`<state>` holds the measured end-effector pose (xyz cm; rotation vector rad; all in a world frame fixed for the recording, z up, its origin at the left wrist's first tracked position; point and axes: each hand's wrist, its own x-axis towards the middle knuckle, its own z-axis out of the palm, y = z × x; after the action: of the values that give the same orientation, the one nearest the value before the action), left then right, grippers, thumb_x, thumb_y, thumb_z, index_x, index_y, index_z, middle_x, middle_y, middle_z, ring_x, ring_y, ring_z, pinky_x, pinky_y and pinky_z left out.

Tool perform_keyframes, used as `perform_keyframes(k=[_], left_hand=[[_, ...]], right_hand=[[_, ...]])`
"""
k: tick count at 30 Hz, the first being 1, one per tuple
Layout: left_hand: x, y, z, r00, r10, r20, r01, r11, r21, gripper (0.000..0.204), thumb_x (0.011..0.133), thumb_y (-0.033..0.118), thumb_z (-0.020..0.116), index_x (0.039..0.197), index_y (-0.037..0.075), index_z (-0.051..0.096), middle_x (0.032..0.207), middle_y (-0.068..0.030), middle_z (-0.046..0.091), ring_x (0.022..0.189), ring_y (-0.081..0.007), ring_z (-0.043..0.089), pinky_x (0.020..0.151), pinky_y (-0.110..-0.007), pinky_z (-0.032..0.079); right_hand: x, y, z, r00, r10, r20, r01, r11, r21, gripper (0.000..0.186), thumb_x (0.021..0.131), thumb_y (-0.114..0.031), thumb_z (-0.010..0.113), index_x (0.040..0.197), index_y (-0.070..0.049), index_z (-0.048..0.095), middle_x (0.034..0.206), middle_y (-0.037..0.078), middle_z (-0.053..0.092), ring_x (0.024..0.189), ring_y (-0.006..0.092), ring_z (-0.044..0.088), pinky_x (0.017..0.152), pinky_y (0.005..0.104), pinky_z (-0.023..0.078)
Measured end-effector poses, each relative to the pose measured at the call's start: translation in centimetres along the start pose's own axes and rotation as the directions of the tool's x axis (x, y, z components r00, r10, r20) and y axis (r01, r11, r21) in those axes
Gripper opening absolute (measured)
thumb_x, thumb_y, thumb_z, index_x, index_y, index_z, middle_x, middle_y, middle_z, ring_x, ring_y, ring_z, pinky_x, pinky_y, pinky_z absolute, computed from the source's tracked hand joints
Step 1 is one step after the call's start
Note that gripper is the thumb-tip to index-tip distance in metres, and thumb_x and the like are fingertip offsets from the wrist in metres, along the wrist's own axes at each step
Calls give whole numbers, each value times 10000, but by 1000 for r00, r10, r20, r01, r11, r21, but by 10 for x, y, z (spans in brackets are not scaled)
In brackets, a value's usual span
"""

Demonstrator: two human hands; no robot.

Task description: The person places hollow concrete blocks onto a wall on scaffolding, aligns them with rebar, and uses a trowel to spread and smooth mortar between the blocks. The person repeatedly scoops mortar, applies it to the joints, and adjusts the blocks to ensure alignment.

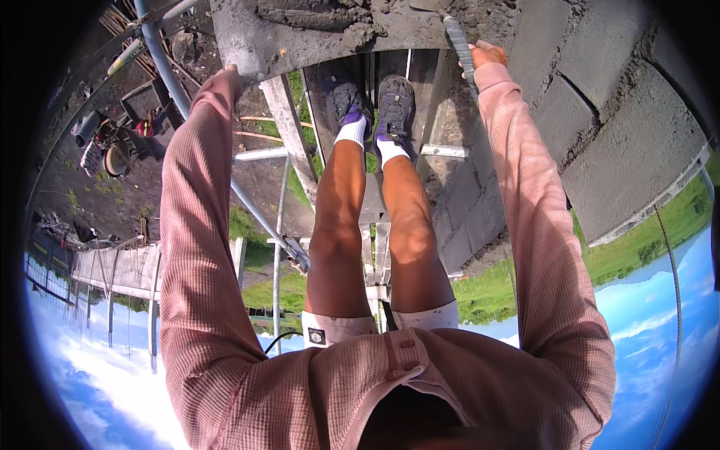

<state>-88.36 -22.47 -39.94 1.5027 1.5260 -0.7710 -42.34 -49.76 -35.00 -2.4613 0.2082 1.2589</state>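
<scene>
My left hand [229, 71] is at the left corner of a mortar-smeared grey board [296, 41], its fingers mostly hidden, so its grip is unclear. Lumps of wet mortar [352, 26] lie on the board. At the board's right end, my right hand [484, 56] is closed on a grey, tape-wrapped handle [459, 45], whose far end meets the mortar. Below the board show my two shoes [394, 105] and bare legs, among planks and rails.
Grey masonry blocks with mortar joints [615, 150] fill the right. On the left run metal scaffold tubes [169, 82] and a white post [285, 120]; far below lie dirt, buckets [116, 157] and scattered tools. Grass and sky show at the rim.
</scene>
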Motion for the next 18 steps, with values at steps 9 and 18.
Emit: perform_keyframes(k=[9,18], left_hand=[[-90,-97,73,988,-103,118,73,969,237,578,987,490,326,1450,152,398,1494,-104,421,1376,-264,400,1146,-459,277],[-97,-129,86,988,-57,141,-10,900,435,568,988,462,317,1465,158,376,1516,-94,394,1391,-255,380,1161,-470,252]], right_hand=[[-42,108,-14,999,-49,-17,44,971,-233,390,862,-187,712,1221,-45,658,1015,151,731,714,267,729,583,383,602],[-46,148,-16,999,-46,-11,40,941,-336,325,853,-287,685,1121,-105,712,756,88,745,703,236,736,657,338,585]])
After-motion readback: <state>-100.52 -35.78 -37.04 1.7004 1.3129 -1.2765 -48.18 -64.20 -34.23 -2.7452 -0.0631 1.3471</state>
